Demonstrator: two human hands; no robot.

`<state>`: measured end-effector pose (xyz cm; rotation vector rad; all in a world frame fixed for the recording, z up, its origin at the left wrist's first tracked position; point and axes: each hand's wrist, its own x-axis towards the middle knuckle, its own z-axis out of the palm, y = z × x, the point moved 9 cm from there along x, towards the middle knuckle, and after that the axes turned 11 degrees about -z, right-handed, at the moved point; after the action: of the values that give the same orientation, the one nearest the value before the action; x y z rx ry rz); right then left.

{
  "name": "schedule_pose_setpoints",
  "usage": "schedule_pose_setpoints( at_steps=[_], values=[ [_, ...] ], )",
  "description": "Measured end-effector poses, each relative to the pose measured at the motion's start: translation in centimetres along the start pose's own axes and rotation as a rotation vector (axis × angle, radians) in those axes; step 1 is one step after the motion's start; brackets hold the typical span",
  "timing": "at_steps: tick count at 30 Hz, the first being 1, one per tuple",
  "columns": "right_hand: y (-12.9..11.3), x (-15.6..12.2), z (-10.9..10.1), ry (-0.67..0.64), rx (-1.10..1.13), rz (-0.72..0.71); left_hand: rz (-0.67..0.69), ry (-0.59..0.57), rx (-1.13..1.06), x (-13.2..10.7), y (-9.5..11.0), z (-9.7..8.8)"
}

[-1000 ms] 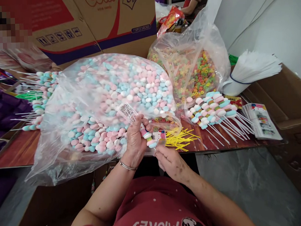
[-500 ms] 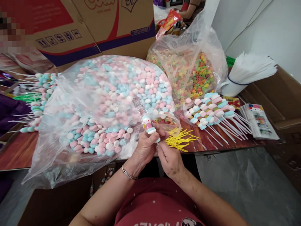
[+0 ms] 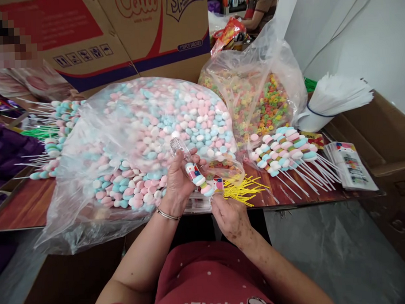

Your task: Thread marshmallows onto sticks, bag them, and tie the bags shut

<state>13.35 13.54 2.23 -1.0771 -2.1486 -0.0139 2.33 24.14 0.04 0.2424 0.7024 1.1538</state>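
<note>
A marshmallow skewer [image 3: 208, 190] in pink, white and blue is partly inside a clear printed wrapper [image 3: 190, 170], tilted up to the left. My left hand [image 3: 177, 179] cradles the wrapper, thumb on the near side and fingertips showing behind it. Closed at the skewer's lower end is my right hand [image 3: 231, 216], its fingers pinching where the stick is; the stick itself is mostly hidden. Yellow twist ties [image 3: 244, 191] lie just beyond my right hand. To the left spreads a large clear bag of marshmallows [image 3: 155, 122], with loose ones at its mouth [image 3: 130, 185].
Finished skewers [image 3: 285, 149] lie piled at right, beside a stack of printed wrappers [image 3: 351, 164]. Behind stand a bag of gummy rings [image 3: 260, 96], a white mug of sticks [image 3: 317, 110] and a large carton [image 3: 135, 48]. More skewers [image 3: 60, 130] are at left; people sit beyond.
My left hand has moved left and up along the skewer and opened out somewhat. More of the marshmallows now show below the wrapper. My right hand stays nearly in place.
</note>
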Motion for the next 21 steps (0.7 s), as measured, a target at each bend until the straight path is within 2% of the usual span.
schedule_pose_setpoints(
  at_steps=[3, 6, 8, 14, 16, 18, 19, 21],
  values=[
    [1.3, -0.6, 1.5, -0.07, 0.364, 0.196, -0.004, -0.056, -0.004, 0.0, -0.4, 0.9],
    [1.7, -1.7, 3.9, -0.155, 0.895, 0.488, 0.087, -0.077, 0.047, -0.4, -0.3, 1.5],
    [1.2, -2.2, 5.0, -0.168, 1.166, 0.643, 0.155, -0.073, 0.1, -0.8, -0.2, 1.8],
    [0.2, -2.1, 6.1, -0.066, 1.593, 0.888, 0.173, -0.107, 0.181, -1.3, -0.8, 2.1],
    [0.2, -2.2, 6.6, -0.061, 1.665, 0.939, 0.166, -0.121, 0.186, -1.3, -0.9, 2.1],
    [0.7, -2.2, 6.7, -0.055, 1.591, 0.914, 0.154, -0.116, 0.192, -1.2, -1.1, 1.8],
    [1.3, -2.2, 6.5, -0.048, 1.48, 0.864, 0.142, -0.113, 0.196, -1.2, -1.3, 1.7],
    [2.5, -1.8, 5.2, -0.025, 1.116, 0.711, 0.116, -0.11, 0.195, -1.2, -2.0, 1.4]
  ],
)
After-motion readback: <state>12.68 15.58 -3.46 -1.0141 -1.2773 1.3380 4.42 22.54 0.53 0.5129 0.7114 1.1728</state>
